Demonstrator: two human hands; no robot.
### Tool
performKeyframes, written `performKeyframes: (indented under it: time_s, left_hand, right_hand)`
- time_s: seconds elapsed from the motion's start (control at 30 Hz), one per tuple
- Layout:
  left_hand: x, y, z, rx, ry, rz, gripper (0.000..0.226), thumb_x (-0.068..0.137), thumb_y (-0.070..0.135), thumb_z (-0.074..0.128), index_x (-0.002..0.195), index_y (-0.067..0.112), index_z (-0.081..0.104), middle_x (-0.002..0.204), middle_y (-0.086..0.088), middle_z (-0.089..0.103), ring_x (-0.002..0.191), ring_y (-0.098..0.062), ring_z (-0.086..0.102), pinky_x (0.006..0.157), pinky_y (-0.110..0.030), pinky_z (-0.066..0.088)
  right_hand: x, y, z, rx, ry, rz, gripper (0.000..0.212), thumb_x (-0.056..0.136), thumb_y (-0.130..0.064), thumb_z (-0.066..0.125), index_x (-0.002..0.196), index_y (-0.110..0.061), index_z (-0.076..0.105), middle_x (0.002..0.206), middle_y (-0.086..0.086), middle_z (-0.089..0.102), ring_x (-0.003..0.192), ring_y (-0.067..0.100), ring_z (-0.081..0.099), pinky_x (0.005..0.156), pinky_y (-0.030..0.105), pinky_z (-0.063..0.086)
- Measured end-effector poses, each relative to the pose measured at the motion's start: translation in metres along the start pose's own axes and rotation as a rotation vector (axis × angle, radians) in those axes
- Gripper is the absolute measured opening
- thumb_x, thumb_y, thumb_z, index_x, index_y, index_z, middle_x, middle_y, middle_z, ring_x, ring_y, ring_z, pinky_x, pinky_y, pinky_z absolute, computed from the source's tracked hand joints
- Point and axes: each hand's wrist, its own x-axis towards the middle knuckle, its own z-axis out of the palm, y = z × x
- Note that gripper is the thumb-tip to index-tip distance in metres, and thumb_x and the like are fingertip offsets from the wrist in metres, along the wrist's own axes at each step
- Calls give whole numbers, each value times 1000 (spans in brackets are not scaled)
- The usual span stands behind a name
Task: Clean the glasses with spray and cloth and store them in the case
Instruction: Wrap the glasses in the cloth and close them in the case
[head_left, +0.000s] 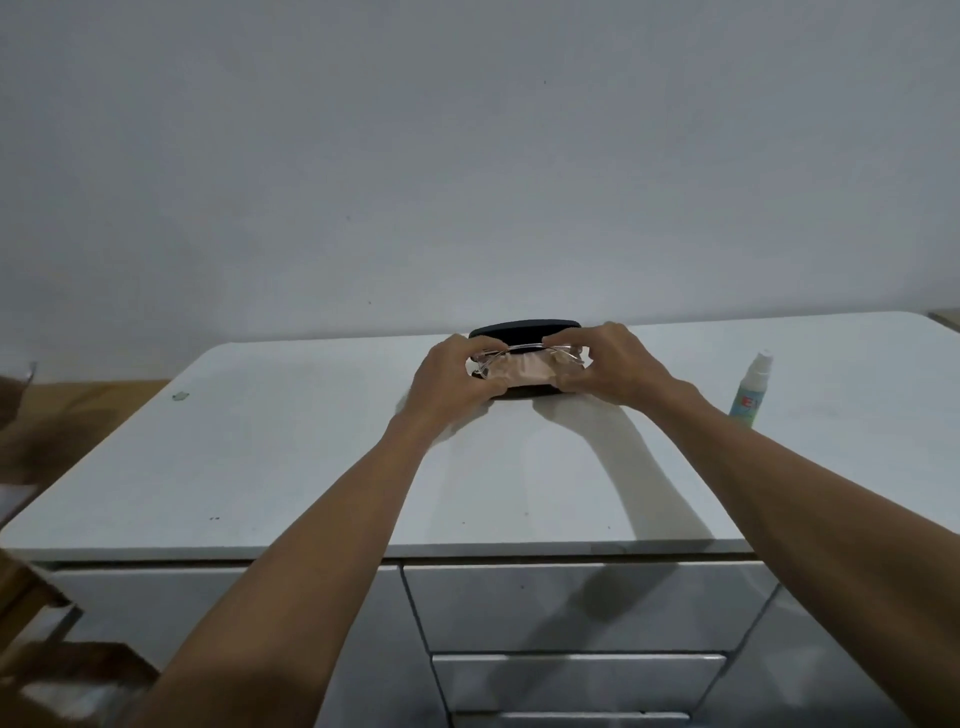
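Note:
A black glasses case (524, 329) lies open near the back of the white counter (291, 457), its lid standing up behind. Clear-framed glasses (519, 349) sit over the case's opening, above a pinkish cloth (524, 370) inside it. My left hand (454, 382) grips the left end of the glasses and my right hand (610, 369) grips the right end. A small white spray bottle (750, 389) with a green label stands upright on the counter to the right, apart from both hands.
The counter backs onto a plain grey wall. White drawers (571, 608) run below the front edge. A small greenish scrap (180, 396) lies on the counter at the left. Wooden furniture (31, 597) stands at the far left.

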Motion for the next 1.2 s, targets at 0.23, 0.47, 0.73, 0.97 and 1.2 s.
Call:
performKeyframes:
  time_s: [0.23,0.47,0.73,0.97,1.2]
  left_hand:
    - [0,-9,19,-224,62,-144,44,71,8,73,108,32,75,105,-1,59,52,-2,53,64,-45,64]
    - [2,-12,24,-293,56,-214,41,78,1,73,115,19,74,115,-5,58,64,-9,52,71,-37,64]
    - [2,-17,24,-173,107,-145,35,79,6,77,111,20,75,108,-5,58,69,-11,51,58,-15,52]
    - [7,-23,26,-158,115,-194,35,78,5,77,110,21,74,111,-12,56,64,-11,53,61,-25,60]
    - [-3,-21,25,-3,176,-75,21,79,17,80,97,25,72,98,-1,56,82,-17,54,69,-26,46]
  right_hand:
    - [10,11,16,-4,-21,16,50,78,-25,78,127,-27,70,113,-2,72,90,15,57,77,26,42]
    - [19,17,18,29,-130,75,53,75,-27,84,126,-31,69,102,-3,66,99,20,64,82,31,48]
    - [19,12,22,56,-99,90,45,76,-19,77,121,-28,75,103,-7,71,101,13,65,73,18,42]
    - [17,9,28,25,-32,121,39,81,-12,67,116,-26,76,109,0,73,102,20,66,80,28,50]
    - [4,10,32,-8,113,44,26,79,-22,74,105,-29,76,100,-3,71,95,18,62,82,42,56]
